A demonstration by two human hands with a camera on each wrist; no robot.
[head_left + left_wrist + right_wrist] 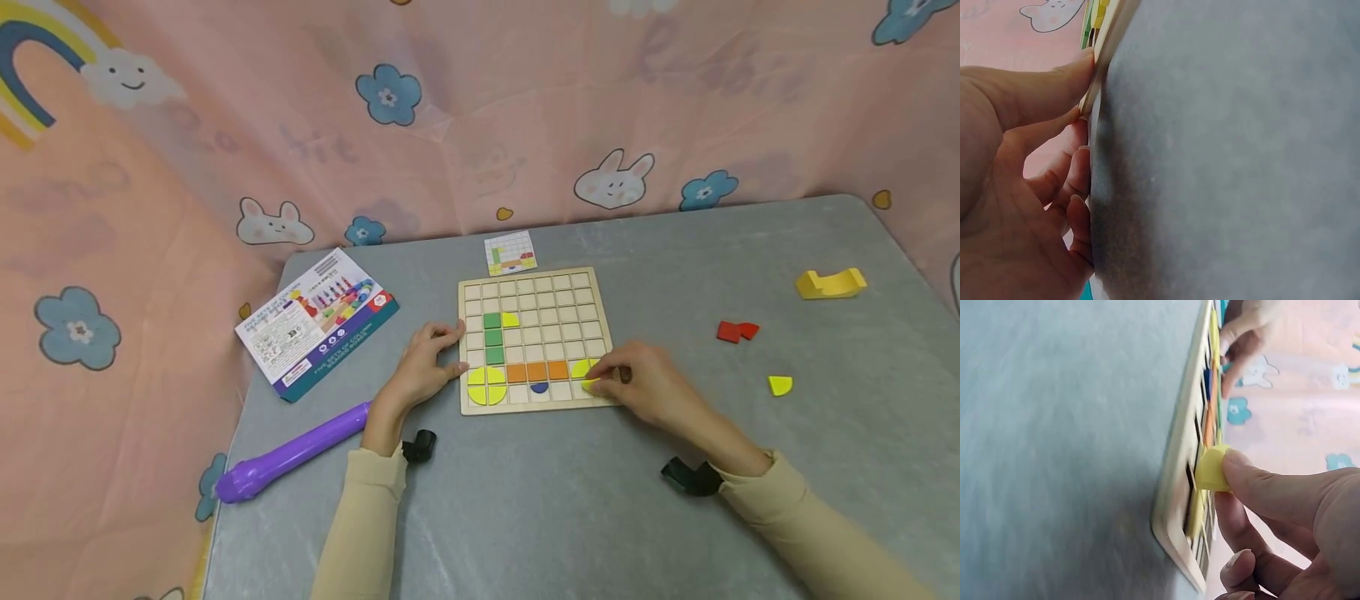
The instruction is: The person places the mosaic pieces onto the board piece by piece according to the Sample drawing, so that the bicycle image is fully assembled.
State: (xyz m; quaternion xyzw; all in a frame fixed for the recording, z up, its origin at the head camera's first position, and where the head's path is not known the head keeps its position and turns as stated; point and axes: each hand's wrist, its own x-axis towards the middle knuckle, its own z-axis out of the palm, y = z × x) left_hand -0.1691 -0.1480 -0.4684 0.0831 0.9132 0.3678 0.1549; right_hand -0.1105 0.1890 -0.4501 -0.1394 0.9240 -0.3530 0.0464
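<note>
A wooden grid board (551, 302) lies on the table, bearing green squares (492, 337), orange squares (536, 372), a blue half circle (538, 387) and yellow quarter circles (477, 395). My left hand (422, 364) touches the board's left edge with thumb and index finger spread along it; its other fingers are loosely bent in the left wrist view. Over the board's near right corner, my right hand (654, 385) pinches a yellow quarter-circle piece (1212, 469) between thumb and finger. That piece is tilted, close over the cells, with another yellow piece (1195, 514) lying beside it.
A small pattern card (511, 252) lies behind the board. On the left are a printed box (318, 325) and a purple tube (300, 452). To the right lie red pieces (728, 332), a loose yellow quarter circle (780, 385) and a yellow curved block (830, 284).
</note>
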